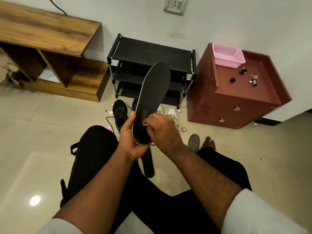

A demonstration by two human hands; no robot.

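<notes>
Black insole [152, 98] is held up in front of the shoe rack [150, 53], toe end raised across the rack's shelves, heel end down toward us in both hands. We judge it light and thin, a foam piece with a pale edge on its left side. It should flex easily along its length and spring back, and it is not fragile; the cloth face is unlikely to slip. Held only at the heel, the long toe part may wobble, so for feeding it into a shoe we would keep the heel grip and steady it near mid-length. Left hand [130, 139] cups the heel from below, thumb along the insole's left edge, fingers wrapped beneath, gripping. Right hand [162, 130] sits over the heel from the right, knuckles up, fingers curled onto the upper face and clamping it; what the fingertips press we cannot tell. Both bare forearms converge toward the rack. Black shoe [120, 114] lies just before the rack's left foot. A second insole [148, 166] lies on the floor nearer us, under the hands.
</notes>
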